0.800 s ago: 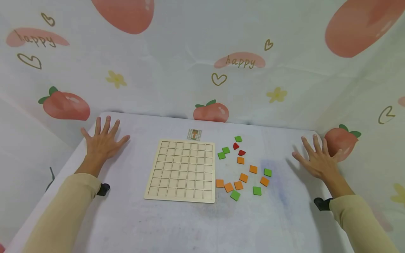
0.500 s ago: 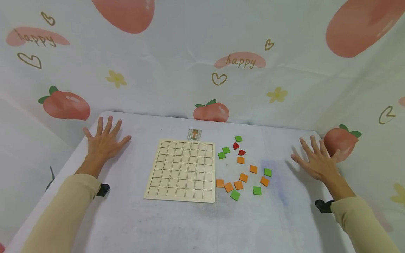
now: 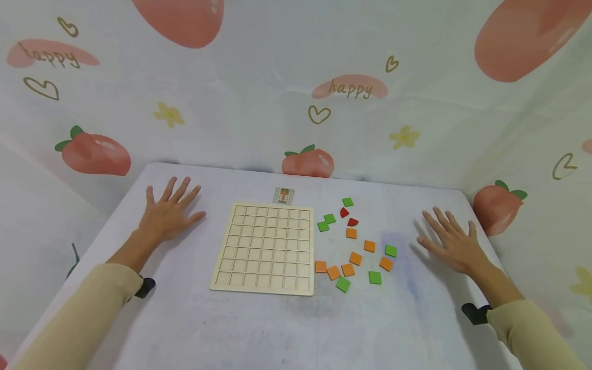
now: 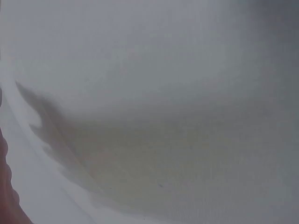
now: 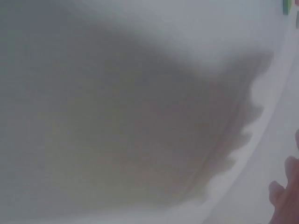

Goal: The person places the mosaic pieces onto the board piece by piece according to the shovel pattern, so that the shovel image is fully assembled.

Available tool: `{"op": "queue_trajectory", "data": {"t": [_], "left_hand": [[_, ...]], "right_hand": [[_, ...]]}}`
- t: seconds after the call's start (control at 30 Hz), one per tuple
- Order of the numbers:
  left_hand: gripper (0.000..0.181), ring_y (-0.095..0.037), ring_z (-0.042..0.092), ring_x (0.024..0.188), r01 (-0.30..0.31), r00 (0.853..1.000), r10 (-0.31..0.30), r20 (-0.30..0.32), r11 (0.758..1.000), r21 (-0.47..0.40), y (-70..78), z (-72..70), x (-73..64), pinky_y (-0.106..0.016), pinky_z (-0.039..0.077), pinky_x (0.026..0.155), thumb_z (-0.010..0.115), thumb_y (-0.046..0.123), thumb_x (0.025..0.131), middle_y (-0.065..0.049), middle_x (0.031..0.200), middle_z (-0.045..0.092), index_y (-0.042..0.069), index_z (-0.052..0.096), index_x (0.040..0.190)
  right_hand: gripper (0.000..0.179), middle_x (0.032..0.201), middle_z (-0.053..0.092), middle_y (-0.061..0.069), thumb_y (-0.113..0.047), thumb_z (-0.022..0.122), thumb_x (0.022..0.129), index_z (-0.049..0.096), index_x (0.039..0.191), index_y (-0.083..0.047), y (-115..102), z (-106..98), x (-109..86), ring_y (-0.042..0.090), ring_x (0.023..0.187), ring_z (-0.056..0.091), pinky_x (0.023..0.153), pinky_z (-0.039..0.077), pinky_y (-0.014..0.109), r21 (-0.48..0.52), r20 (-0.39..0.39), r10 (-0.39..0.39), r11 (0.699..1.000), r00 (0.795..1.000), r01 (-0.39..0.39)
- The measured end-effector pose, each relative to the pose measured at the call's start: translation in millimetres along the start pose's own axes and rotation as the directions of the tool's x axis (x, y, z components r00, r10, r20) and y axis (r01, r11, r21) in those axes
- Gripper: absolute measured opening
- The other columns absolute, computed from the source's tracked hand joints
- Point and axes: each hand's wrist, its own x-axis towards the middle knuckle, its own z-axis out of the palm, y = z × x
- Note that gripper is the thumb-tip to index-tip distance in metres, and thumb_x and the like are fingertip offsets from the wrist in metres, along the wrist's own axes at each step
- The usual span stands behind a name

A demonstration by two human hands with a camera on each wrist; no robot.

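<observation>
My left hand (image 3: 165, 216) hovers over the table's left side with its fingers spread, holding nothing; the wooden grid board (image 3: 265, 249) is the thing nearest it. On the far right, my right hand (image 3: 455, 245) is likewise spread above the tabletop with nothing in it. Between the board and that hand lie several orange square tiles (image 3: 369, 246), several green square tiles (image 3: 390, 251) and two red wedge pieces (image 3: 353, 222). No pieces sit in the board's cells. Each wrist view shows mostly the hand's shadow, with a strip of fingers at the edge.
A small card (image 3: 283, 196) with a gridded picture lies just behind the board. The white table (image 3: 259, 334) meets a cloth backdrop (image 3: 259, 103) printed with peaches, hearts and flowers. A thin dark cord (image 3: 74, 262) shows past the table's left edge.
The left hand has shifted right and slightly toward the front, nearer the board. My right hand has moved a little left and forward-down in view. Board, tiles and card stay put.
</observation>
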Motion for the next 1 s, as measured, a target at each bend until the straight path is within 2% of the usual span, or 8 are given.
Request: {"op": "queue_trajectory", "data": {"t": [0.13, 0.33, 0.67, 0.8, 1.0], "left_hand": [[0.079, -0.039, 0.001, 0.152, -0.111, 0.993, 0.111, 0.031, 0.994, -0.019, 8.9, 1.0, -3.2, -0.075, -0.003, 0.108, 0.048, 0.060, 0.098, -0.013, 0.166, 0.011, 0.015, 0.027, 0.158], [0.081, -0.038, 0.009, 0.151, -0.264, 0.961, 0.268, 0.069, 0.962, -0.069, 24.4, 2.4, -8.9, -0.073, 0.006, 0.111, 0.051, 0.064, 0.095, -0.011, 0.165, 0.019, 0.017, 0.031, 0.158], [0.080, -0.036, 0.014, 0.151, -0.341, 0.932, 0.352, 0.091, 0.933, -0.111, 35.7, 10.5, -23.6, -0.068, 0.009, 0.114, 0.049, 0.066, 0.095, -0.008, 0.164, 0.023, 0.019, 0.033, 0.157], [0.079, -0.035, 0.017, 0.151, -0.366, 0.923, 0.376, 0.079, 0.923, -0.118, 38.3, 15.1, -27.1, -0.067, 0.012, 0.114, 0.050, 0.066, 0.094, -0.008, 0.163, 0.026, 0.020, 0.035, 0.156], [0.078, -0.034, 0.022, 0.150, -0.410, 0.908, 0.417, 0.052, 0.906, -0.105, 42.2, 12.4, -29.0, -0.065, 0.015, 0.114, 0.050, 0.066, 0.094, -0.005, 0.162, 0.029, 0.020, 0.037, 0.156]], "right_hand": [[0.080, 0.165, 0.016, 0.016, -0.052, 0.054, 0.098, 0.015, 0.161, -0.023, -6.7, 2.6, -4.8, 0.045, 0.148, 0.016, 0.108, 0.001, 0.075, 0.010, -0.022, -0.055, 0.998, 0.998, 0.055], [0.081, 0.162, 0.027, 0.016, -0.047, 0.062, 0.094, 0.022, 0.160, -0.022, -17.4, 5.4, -13.9, 0.044, 0.144, 0.026, 0.112, 0.008, 0.070, 0.012, -0.055, -0.143, 0.990, 0.988, 0.144], [0.084, 0.156, 0.038, 0.016, -0.045, 0.071, 0.089, 0.030, 0.158, -0.017, -30.3, 12.3, -16.2, 0.044, 0.140, 0.035, 0.107, 0.023, 0.069, 0.047, -0.055, -0.210, 0.976, 0.976, 0.213], [0.086, 0.152, 0.044, 0.017, -0.042, 0.077, 0.086, 0.034, 0.156, -0.016, -35.5, 12.7, -16.1, 0.046, 0.134, 0.042, 0.102, 0.030, 0.067, 0.111, -0.077, -0.220, 0.967, 0.972, 0.228], [0.089, 0.145, 0.052, 0.019, -0.033, 0.083, 0.082, 0.037, 0.154, -0.009, -39.2, 17.7, -12.4, 0.044, 0.128, 0.050, 0.097, 0.038, 0.066, 0.238, -0.084, -0.198, 0.948, 0.977, 0.212]]}}
